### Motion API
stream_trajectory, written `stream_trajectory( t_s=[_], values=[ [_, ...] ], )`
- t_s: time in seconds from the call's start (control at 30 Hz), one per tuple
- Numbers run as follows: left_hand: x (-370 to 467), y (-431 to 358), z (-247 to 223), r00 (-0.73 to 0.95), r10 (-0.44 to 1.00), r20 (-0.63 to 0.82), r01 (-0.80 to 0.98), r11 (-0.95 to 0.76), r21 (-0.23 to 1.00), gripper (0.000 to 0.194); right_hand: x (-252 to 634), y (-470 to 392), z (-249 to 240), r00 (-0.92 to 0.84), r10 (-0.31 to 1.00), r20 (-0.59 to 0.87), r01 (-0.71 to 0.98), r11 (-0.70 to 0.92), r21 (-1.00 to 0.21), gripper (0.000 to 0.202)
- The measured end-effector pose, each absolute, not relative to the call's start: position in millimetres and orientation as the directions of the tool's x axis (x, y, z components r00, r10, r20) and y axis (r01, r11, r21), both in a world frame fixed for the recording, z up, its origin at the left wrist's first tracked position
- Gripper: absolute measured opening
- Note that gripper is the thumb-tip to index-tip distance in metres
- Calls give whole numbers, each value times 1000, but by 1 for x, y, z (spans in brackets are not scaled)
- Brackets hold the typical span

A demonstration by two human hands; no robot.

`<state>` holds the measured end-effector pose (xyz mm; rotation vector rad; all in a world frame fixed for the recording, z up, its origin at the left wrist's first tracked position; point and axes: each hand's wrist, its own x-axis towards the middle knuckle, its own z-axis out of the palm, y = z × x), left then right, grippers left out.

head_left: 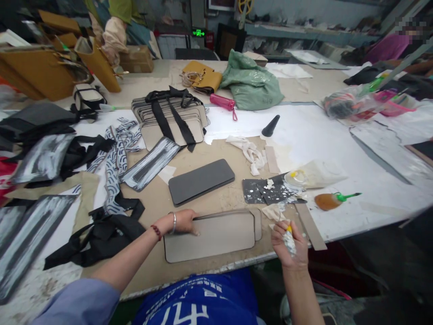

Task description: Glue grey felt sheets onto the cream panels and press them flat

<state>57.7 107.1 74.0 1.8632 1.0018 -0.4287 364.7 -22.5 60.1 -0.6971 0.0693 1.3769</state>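
Note:
My left hand rests at the upper left corner of a light grey rounded panel, thumb on its face and fingers at its top edge. Another panel shows from under its right end. My right hand is closed round a small glue-smeared tool with a yellow part, just right of the panels. Dark grey rounded panels lie stacked behind them. Glue-spotted dark boards sit further right, with a yellow-tipped translucent bag on them.
An orange glue bottle with a green nozzle lies at the right. Strapped panels, a black cone and a green sack are farther back. Black straps and glue-streaked pieces lie left. A person's sleeved arm is across the table.

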Motion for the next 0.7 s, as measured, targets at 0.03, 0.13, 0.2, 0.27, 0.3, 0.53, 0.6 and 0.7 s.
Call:
stream_trajectory(
  t_s=[0.03,0.13,0.2,0.27,0.3,0.53,0.6,0.7],
  values=[
    [58,113,67,588,470,-658,796,-197,572,36,364,-17,55,226,868,-442,-900,12,-437,19],
    [57,120,51,543,534,-648,819,-166,550,36,364,2,41,244,850,-467,-859,-34,-511,18],
    [51,117,45,494,610,-620,848,-182,497,34,364,14,33,288,817,-499,-839,-35,-542,17],
    [41,107,42,438,718,-541,869,-184,460,35,364,24,26,339,769,-542,-837,-17,-547,15],
    [34,100,41,406,777,-480,870,-168,464,37,363,29,24,357,748,-560,-839,-8,-544,13],
    [-11,17,14,-18,976,-215,791,145,594,54,359,44,10,384,748,-541,-806,-13,-591,14],
    [-8,1,7,-75,966,-248,733,222,642,55,355,43,5,370,761,-533,-789,-46,-613,16],
    [4,-7,2,-129,961,-244,676,265,687,53,350,41,2,333,772,-541,-790,-85,-607,18]
  ],
)
